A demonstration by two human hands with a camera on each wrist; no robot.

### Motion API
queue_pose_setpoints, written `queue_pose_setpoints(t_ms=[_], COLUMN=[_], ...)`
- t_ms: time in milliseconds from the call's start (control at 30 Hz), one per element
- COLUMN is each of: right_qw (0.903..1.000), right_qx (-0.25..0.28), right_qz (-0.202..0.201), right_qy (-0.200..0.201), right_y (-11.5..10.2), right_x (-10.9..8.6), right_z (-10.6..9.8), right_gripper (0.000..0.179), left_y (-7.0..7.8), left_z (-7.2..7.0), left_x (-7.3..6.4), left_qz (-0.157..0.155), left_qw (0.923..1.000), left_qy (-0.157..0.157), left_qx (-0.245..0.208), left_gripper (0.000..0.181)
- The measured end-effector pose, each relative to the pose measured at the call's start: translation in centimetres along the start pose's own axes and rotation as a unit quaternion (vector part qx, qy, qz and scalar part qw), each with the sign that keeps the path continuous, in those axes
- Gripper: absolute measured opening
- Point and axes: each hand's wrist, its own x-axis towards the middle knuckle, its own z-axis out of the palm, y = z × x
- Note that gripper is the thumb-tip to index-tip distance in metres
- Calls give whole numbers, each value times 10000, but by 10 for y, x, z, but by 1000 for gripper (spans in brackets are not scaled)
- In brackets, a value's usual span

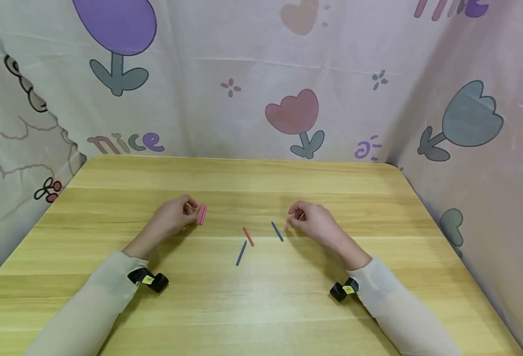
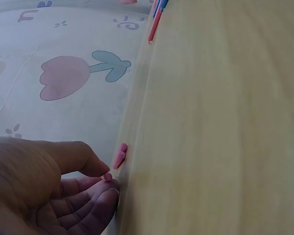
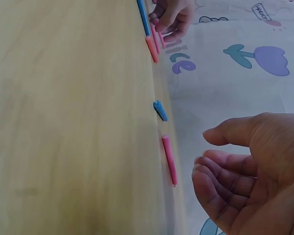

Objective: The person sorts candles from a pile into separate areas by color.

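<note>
My left hand [image 1: 172, 216] pinches a short pink stick [image 2: 108, 176] between thumb and fingertips, low over the table. Right beside it lie a pair of pink sticks [image 2: 120, 155], close together. On the other side, my right hand [image 1: 314, 222] hovers by a single pink stick [image 3: 169, 160] lying on the wood. Its thumb [image 3: 230, 131] and fingers are parted in the right wrist view, with nothing between them. A blue stick [image 1: 277, 231] is just left of that hand. Between the hands lie an orange-red stick [image 1: 248, 237] and another blue stick [image 1: 241, 253].
The wooden table [image 1: 261, 306] reaches back to a hanging cloth [image 1: 226, 118] printed with flowers and letters. Cloth also hangs along the left and right sides. Each wrist carries a small black camera [image 1: 156, 282] at the sleeve cuff.
</note>
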Motion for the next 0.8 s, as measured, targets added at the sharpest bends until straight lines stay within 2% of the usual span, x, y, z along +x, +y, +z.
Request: queue_pose_setpoints(t_ms=[167, 367, 533, 800], right_qw=[9999, 9998, 9999, 9996], right_qx=[31, 187, -109, -236], right_qz=[97, -50, -15, 110], right_qy=[11, -75, -86, -141], right_y=[-7, -22, -27, -25], right_x=[-2, 8, 12, 8], right_z=[-1, 7, 14, 22], right_gripper=[19, 21, 20, 21], left_y=[0, -2, -2, -1], left_z=[0, -1, 0, 1], left_x=[1, 1, 1, 0], left_qz=[35, 3, 8, 5], left_qw=[9999, 9998, 9998, 9995], left_qy=[-69, -16, -64, -50], left_qx=[109, 205, 207, 302], left_gripper=[25, 27, 26, 27])
